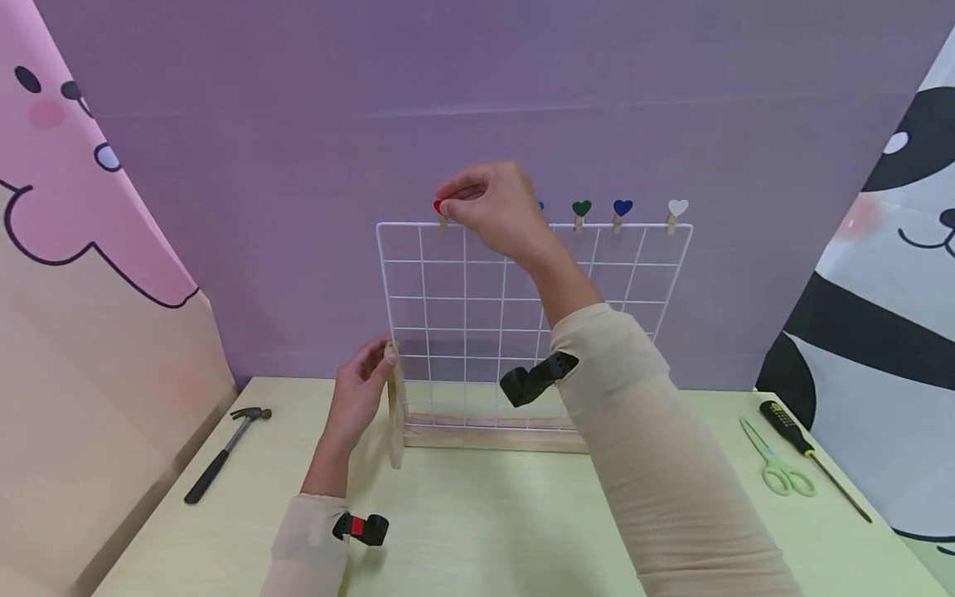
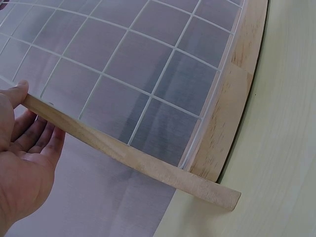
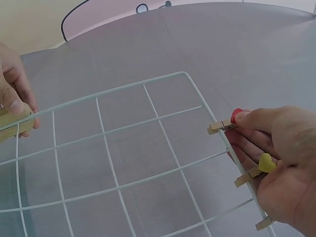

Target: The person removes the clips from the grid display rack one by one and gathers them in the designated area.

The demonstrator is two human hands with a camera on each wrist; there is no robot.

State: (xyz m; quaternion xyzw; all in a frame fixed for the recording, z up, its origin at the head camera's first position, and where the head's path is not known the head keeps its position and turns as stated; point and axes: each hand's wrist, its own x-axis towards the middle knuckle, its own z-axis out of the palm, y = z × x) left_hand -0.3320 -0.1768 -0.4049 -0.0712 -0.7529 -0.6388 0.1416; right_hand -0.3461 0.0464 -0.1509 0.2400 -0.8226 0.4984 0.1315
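At the top left of a white wire grid (image 1: 403, 224), my right hand (image 1: 498, 207) pinches a small wooden clothespin with a red heart (image 3: 223, 126) by thumb and fingers. Its wooden tips straddle the top wire. My left hand (image 1: 360, 398) grips the upper end of the wooden side post (image 2: 123, 153), thumb on one side and fingers on the other. Below the right palm, in the right wrist view, a yellow-heart clothespin (image 3: 267, 163) is clipped to the same wire. Farther right sit clothespins with a green heart (image 1: 581, 208), a blue heart (image 1: 622, 207) and a white heart (image 1: 677, 207).
The grid stands on a wooden base bar (image 1: 492, 439) near the table's back edge. A hammer (image 1: 227, 454) lies at the left. Green scissors (image 1: 778, 468) and a screwdriver (image 1: 815, 460) lie at the right. A purple backdrop (image 1: 298, 166) hangs behind.
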